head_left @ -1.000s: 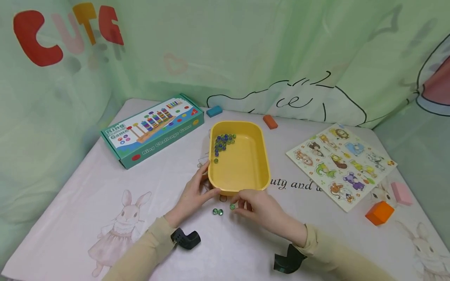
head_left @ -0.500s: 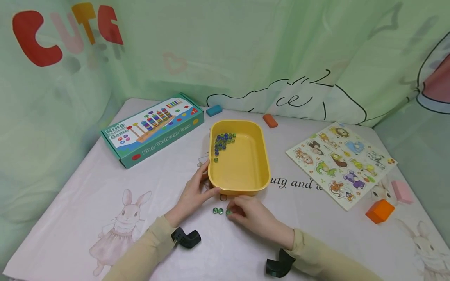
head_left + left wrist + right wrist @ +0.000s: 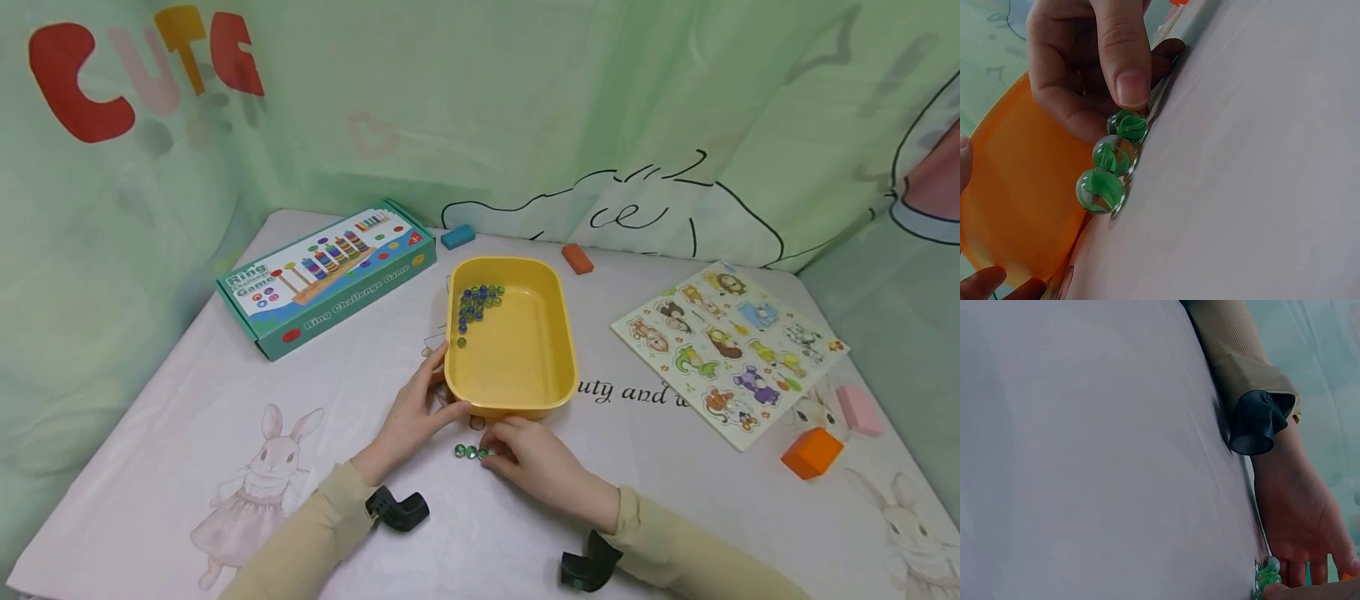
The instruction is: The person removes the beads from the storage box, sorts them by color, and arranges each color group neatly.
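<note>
A yellow plastic tray stands mid-table with several blue and green glass marbles gathered at its far left. At the tray's near left corner, my left hand holds it, thumb on the front rim and fingers along the side wall. In front of the tray, my right hand pinches a green marble between thumb and forefinger, low at the cloth. Two more green marbles lie in line with it, seemingly touching. In the right wrist view the right fingertips partly cover the row.
A green ring-game box lies at the back left. Behind the tray are a blue block and an orange-red block. To the right lies an animal puzzle board, with an orange block and a pink block nearby.
My right hand has moved left and slightly nearer with its green marble, bringing it from apart to the end of the pair. The left hand and tray have stayed put.
</note>
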### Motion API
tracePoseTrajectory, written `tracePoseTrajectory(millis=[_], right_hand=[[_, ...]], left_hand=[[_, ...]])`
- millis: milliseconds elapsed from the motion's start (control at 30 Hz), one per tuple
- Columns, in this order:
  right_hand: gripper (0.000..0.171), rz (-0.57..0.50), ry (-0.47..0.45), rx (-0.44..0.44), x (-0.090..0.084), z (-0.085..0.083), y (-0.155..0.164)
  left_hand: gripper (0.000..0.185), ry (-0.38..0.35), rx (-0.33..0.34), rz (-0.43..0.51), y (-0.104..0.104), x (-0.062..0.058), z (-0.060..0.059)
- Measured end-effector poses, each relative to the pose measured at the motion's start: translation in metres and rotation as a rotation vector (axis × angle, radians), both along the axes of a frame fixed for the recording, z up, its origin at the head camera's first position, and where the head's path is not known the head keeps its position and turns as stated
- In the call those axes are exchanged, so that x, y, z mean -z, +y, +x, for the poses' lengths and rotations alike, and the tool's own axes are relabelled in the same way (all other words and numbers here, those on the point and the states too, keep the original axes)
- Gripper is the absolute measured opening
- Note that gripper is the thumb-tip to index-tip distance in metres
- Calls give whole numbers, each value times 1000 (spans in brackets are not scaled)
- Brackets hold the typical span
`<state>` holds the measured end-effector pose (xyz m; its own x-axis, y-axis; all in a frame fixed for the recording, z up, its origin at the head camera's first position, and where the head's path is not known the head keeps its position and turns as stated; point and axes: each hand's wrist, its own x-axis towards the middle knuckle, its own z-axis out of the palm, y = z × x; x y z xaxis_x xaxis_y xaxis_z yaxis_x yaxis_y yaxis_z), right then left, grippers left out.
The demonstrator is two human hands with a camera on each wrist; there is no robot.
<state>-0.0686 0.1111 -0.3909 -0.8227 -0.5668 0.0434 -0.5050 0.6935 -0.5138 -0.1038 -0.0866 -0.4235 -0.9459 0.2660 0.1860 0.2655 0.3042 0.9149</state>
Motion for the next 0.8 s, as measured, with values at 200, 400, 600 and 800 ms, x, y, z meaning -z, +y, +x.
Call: tracePoseTrajectory(millis=[200, 400, 600, 800], right_hand=[[14, 10, 2, -21, -4, 0, 2], [16, 22, -43, -155, -24, -5, 3], [13, 17, -257, -343, -59, -23, 1], [15, 49, -341, -471, -80, -53, 1]], left_hand=[[86, -9, 0, 9, 1, 1, -1], [82, -21, 20, 7, 2, -29, 9], [84, -3, 16, 17, 1, -8, 0], [85, -3, 6, 12, 0, 1, 0]])
